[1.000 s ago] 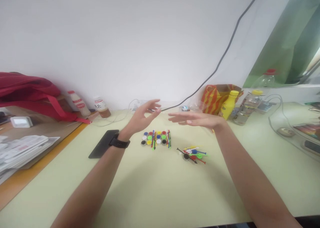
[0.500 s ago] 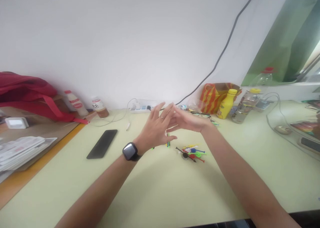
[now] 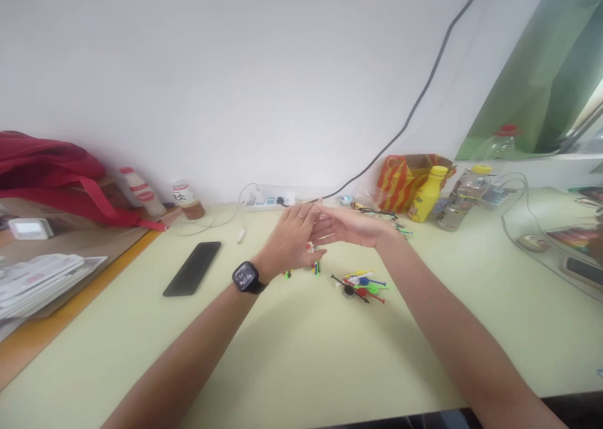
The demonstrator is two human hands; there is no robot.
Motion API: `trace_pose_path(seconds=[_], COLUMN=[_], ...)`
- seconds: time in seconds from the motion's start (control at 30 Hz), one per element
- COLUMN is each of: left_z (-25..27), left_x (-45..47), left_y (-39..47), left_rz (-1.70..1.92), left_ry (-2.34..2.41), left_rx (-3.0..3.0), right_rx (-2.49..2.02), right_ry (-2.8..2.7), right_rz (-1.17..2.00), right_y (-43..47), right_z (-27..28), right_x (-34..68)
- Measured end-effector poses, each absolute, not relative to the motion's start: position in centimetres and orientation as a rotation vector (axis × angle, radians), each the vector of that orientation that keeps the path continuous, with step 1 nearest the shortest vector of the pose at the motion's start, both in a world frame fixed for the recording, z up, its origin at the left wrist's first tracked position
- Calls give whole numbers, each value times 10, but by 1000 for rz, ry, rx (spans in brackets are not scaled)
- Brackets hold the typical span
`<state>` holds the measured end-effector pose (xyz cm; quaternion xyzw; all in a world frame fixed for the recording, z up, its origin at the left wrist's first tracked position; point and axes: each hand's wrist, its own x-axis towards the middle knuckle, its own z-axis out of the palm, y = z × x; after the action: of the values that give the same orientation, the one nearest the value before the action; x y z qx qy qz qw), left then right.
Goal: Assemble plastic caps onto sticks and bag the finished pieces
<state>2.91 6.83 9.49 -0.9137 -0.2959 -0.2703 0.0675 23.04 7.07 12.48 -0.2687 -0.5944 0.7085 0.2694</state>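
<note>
Above the middle of the table my left hand, with a ring and a smartwatch, is open, thumb stretched out and fingers reaching away. My right hand comes in from the right, open, its straight fingers meeting the left fingertips. Nothing shows held between them, though the space behind is partly hidden. Small coloured pieces peek out under and behind my left hand, mostly covered. In front of my right wrist lies a heap of plastic arrow-shaped pieces in black, red, blue, green, yellow and white, untouched.
A black phone lies to the left. Along the wall stand a brown-drink bottle, a power strip, a striped bag, a yellow bottle and a clear bottle. Papers lie far left; a mouse sits right.
My left hand's raised fingers have lowered and drawn closer together beside the right fingers. More of the small coloured pieces shows beneath it. The arrow heap has stayed put.
</note>
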Motion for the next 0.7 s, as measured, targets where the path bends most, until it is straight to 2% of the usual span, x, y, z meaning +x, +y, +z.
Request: trace_pose_path(seconds=[0.17,0.43,0.53,0.7], left_z=[94,92,91,90], left_x=[22,-9,-14,-17], left_y=[71,92,97,101], left_rz=[-781,-967,-1071,-1255], left_ry=[-971,-1266,-1431,-1567], left_rx=[-2730,-3200,-3320,-3591], right_rx=[-807,-1188,-1404,-1647], right_ry=[-1633,-2217,-2481,-2776], right_rz=[1798,1196,1219,1464], right_y=[70,75,91,113], right_z=[129,145,124,80], right_x=[244,319,327,314])
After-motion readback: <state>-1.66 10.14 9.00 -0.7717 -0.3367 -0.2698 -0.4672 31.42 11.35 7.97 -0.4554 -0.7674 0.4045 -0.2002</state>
